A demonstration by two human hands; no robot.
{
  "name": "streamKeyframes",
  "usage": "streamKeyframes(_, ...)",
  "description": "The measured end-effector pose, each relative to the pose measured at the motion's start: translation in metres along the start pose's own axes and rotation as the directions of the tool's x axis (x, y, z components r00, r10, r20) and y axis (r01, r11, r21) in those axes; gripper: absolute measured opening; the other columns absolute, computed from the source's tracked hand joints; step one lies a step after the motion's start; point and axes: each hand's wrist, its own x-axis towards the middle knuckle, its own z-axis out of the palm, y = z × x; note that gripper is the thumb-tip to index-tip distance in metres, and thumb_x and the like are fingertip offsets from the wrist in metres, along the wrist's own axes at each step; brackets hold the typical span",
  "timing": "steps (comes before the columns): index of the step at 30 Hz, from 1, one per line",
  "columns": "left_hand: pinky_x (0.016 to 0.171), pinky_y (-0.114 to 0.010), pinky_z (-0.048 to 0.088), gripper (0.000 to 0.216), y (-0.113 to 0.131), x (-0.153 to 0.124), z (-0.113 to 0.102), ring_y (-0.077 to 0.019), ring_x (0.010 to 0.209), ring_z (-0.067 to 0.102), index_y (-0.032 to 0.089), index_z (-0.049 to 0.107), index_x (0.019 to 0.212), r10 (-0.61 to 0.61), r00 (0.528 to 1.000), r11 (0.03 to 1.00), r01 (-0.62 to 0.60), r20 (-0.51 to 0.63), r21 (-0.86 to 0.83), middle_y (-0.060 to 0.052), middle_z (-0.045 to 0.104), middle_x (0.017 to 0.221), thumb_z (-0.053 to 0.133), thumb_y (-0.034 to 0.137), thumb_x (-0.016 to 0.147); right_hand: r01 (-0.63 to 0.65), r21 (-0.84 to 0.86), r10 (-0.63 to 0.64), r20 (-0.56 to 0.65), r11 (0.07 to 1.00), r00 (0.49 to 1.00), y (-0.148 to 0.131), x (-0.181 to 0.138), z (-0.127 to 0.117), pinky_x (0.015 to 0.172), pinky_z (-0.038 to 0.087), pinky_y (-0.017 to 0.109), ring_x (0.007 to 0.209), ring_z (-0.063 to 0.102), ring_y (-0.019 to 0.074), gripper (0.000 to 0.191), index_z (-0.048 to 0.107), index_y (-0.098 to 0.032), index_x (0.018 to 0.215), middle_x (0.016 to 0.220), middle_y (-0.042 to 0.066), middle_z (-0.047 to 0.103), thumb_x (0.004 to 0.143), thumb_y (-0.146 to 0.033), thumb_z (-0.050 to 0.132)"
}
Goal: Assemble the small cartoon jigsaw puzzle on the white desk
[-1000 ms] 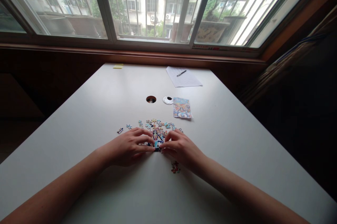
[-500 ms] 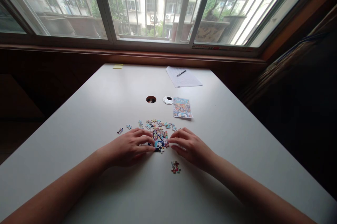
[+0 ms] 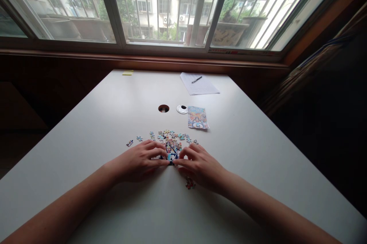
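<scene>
A partly joined jigsaw puzzle [image 3: 172, 148] with a colourful print lies on the table between my hands. My left hand [image 3: 142, 159] grips its left side, the thumb along the bottom edge and the fingers curled over the side. At the lower right of the puzzle, the thumb and index finger of my right hand [image 3: 200, 164] are pinched on a jigsaw piece, which they largely cover. Several loose jigsaw pieces [image 3: 181, 136] lie in an arc beyond the puzzle. Nearer to me, a small cluster of pieces [image 3: 189, 183] is partly hidden by my right hand.
Beyond the pieces lies a printed picture sheet [image 3: 198, 117], beside a round silver cover [image 3: 182, 109] and a cable hole [image 3: 163, 109]. Papers [image 3: 200, 85] with a pen [image 3: 197, 79] and a yellow note [image 3: 127, 72] are at the table's far edge, below the window.
My right hand has moved left and slightly toward me, from the puzzle's right side to its lower edge, with thumb and index finger closing there. My left hand has stayed put.
</scene>
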Motion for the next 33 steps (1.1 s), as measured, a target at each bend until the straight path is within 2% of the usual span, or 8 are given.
streamKeyframes(6, 0.107, -0.044, 0.044, 0.046, 0.001, -0.001, -0.002, -0.0263, 0.127, 0.054, 0.030, 0.056, 0.138, -0.012, 0.999, 1.000, 0.013, 0.034, -0.008, -0.007, 0.066, 0.127, 0.061, 0.017, 0.094, -0.014, -0.015, 0.015, 0.050, 1.000, 0.999, -0.003, 0.001, -0.007, 0.085, 0.039, 0.037, 0.093, 0.052, 0.0225, 0.018, 0.071, -0.030, 0.114, 0.105, 0.005, 0.067, 0.097, -0.029, 0.065)
streamKeyframes(12, 0.107, -0.042, 0.045, 0.045, 0.001, -0.002, -0.001, -0.0252, 0.125, 0.056, 0.029, 0.057, 0.137, -0.007, 1.000, 1.000, 0.007, 0.005, 0.002, -0.007, 0.067, 0.126, 0.062, 0.017, 0.094, -0.014, -0.029, 0.016, 0.056, 0.999, 0.998, -0.002, 0.006, -0.005, 0.083, 0.040, 0.036, 0.095, 0.052, 0.0230, 0.027, 0.067, -0.029, 0.123, 0.107, 0.007, 0.067, 0.095, -0.030, 0.068)
streamKeyframes(20, 0.107, -0.044, 0.045, 0.044, 0.001, -0.002, -0.002, -0.0267, 0.127, 0.053, 0.030, 0.056, 0.138, -0.011, 0.999, 1.000, 0.011, 0.043, 0.012, -0.007, 0.066, 0.128, 0.060, 0.018, 0.095, -0.049, 0.047, 0.044, 0.108, 0.998, 0.993, -0.001, 0.011, -0.008, 0.083, 0.042, 0.036, 0.095, 0.053, 0.0230, 0.019, 0.069, -0.027, 0.111, 0.111, 0.005, 0.067, 0.092, -0.030, 0.072)
streamKeyframes(26, 0.106, -0.045, 0.044, 0.045, 0.001, -0.003, -0.001, -0.0280, 0.128, 0.052, 0.029, 0.055, 0.138, -0.010, 0.998, 1.000, 0.009, 0.064, 0.015, -0.007, 0.065, 0.131, 0.059, 0.019, 0.095, -0.063, 0.051, 0.057, 0.114, 0.997, 0.992, -0.001, 0.014, -0.010, 0.087, 0.044, 0.037, 0.098, 0.055, 0.0237, 0.027, 0.068, -0.027, 0.118, 0.110, 0.005, 0.067, 0.092, -0.029, 0.073)
streamKeyframes(33, 0.106, -0.044, 0.043, 0.044, 0.001, -0.002, -0.002, -0.0274, 0.125, 0.054, 0.029, 0.056, 0.137, -0.017, 0.998, 1.000, 0.016, 0.063, 0.008, -0.007, 0.065, 0.130, 0.060, 0.018, 0.094, -0.162, 0.009, 0.160, 0.101, 0.987, 0.982, -0.013, 0.025, -0.004, 0.084, 0.047, 0.037, 0.096, 0.057, 0.0251, 0.016, 0.070, -0.020, 0.099, 0.099, 0.006, 0.066, 0.089, -0.031, 0.076)
